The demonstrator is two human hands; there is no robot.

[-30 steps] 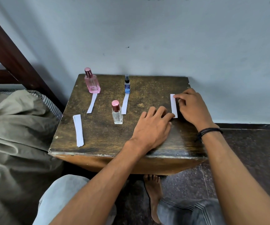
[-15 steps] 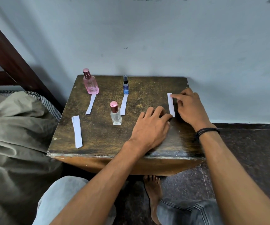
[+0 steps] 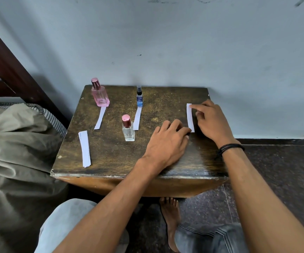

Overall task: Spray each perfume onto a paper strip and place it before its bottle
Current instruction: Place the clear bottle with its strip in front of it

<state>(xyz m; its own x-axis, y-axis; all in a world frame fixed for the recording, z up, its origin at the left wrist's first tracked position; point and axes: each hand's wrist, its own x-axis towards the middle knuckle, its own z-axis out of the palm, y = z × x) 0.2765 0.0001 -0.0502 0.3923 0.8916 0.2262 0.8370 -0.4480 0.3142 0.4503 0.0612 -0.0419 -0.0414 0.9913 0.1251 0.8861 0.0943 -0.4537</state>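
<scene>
Both hands flat on the counter (image 3: 111, 157), right hand (image 3: 210, 121) fingertips pinning the light, floppy paper strip (image 3: 190, 117), left hand (image 3: 167, 143) touching its near end—pinch an end.

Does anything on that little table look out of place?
Yes: the clear glass bottle with a rose cap stands forward of the other two bottles, and the white paper strip under both hands lies far to its right, with no bottle behind it.

A dark wooden table (image 3: 111, 154) carries three perfume bottles (image 3: 128, 128), four paper strips (image 3: 84, 148) and both hands (image 3: 167, 141).
</scene>
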